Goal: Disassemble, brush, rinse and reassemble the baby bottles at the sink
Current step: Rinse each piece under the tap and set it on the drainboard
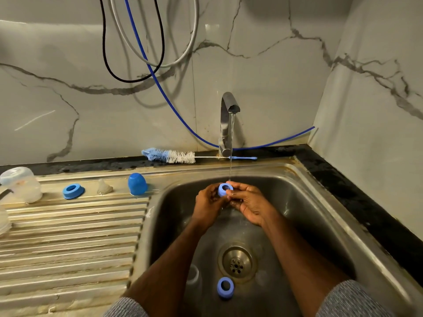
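Water runs in a thin stream from the tap at the far side of the sink and falls onto a blue bottle ring, which both hands hold above the basin. The left hand has its fingers curled around the left side of the ring, and the right hand pinches its right edge with thumb and fingertips. The ring's opening is turned toward the camera.

At the bottom of the basin, near the drain, a second blue ring lies, and just to its left a clear bottle is partly hidden behind the left forearm.

On the ribbed draining board to the left stand, from left to right, a clear plastic container, a third blue ring, a clear teat and a blue cap. The bottle brush lies on the far ledge behind the sink, its handle passing beside the tap base. Three cables hang on the marble wall.
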### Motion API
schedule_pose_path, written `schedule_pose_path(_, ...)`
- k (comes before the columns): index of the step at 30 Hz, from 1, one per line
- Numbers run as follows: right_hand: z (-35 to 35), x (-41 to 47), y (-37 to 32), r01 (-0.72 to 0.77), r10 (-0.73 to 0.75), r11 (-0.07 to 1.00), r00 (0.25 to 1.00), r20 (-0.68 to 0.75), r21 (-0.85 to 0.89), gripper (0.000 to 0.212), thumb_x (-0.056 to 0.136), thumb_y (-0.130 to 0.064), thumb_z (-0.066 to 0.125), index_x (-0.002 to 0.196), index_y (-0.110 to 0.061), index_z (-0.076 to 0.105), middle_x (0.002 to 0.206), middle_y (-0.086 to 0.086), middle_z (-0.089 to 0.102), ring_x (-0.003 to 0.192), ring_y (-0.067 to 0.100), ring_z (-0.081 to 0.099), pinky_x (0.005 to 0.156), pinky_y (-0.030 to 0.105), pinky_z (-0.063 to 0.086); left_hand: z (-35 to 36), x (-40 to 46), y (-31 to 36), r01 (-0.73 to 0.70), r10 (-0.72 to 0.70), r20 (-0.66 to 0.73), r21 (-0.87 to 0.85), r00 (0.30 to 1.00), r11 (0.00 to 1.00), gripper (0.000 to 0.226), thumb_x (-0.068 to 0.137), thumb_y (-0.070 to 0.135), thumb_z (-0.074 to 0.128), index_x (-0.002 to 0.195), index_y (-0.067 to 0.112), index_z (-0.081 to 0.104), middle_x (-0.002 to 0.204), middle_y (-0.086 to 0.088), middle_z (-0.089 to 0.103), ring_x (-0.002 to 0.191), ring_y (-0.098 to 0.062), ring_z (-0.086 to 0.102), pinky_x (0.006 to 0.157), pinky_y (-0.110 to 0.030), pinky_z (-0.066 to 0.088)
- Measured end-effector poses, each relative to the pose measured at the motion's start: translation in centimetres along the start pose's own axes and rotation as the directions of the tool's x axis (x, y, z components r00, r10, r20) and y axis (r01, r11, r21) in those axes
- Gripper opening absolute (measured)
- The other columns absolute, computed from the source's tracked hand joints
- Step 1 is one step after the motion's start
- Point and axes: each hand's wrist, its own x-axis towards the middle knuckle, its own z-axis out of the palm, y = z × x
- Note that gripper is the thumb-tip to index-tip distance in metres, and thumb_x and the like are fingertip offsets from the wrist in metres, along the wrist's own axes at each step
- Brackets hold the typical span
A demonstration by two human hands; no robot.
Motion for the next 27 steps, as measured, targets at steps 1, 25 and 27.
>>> schedule_pose_path(1,0.2,-0.1,0.1,0.021,-0.022,0.999,1.000,-0.006,-0.037,0.029,0.085,0.010,0.067,0.111,-0.005,0.070,0.096,0.010,0.077,0.092,0.023,0.073,0.074,0.029,0.060,0.0,0.0,-0.1,-0.015,0.015,-0.001,0.028,1.000,1.000,0.033,0.089,0.004,0.075,0.121,0.006,0.068,0.098,-0.006,0.076,0.078,-0.005,0.071,0.062,-0.017,0.053)
schedule_pose_path(25,1.6,0.3,0.5,-0.082,-0.006,0.919,0.975,-0.222,-0.386,0.026,0.102,-0.042,0.052,0.107,-0.022,0.066,0.101,0.010,0.072,0.087,0.027,0.072,0.065,0.035,0.059,1.0,0.4,0.5,-0.003,0.000,-0.090,-0.037,0.996,0.999,0.025,0.091,0.015,0.073,0.116,0.017,0.070,0.103,-0.002,0.075,0.096,-0.015,0.073,0.089,-0.047,0.061)
schedule_pose_path(27,1.7,0.3,0.7,-0.077,-0.009,0.881,0.984,-0.181,-0.466,0.029,0.100,-0.048,0.052,0.106,-0.023,0.067,0.101,0.009,0.072,0.087,0.024,0.069,0.065,0.032,0.056,1.0,0.5,0.2,-0.055,0.064,-0.105,0.088,0.992,0.995,0.030,0.089,0.019,0.073,0.119,0.020,0.069,0.109,0.004,0.072,0.101,-0.010,0.070,0.091,-0.040,0.060)
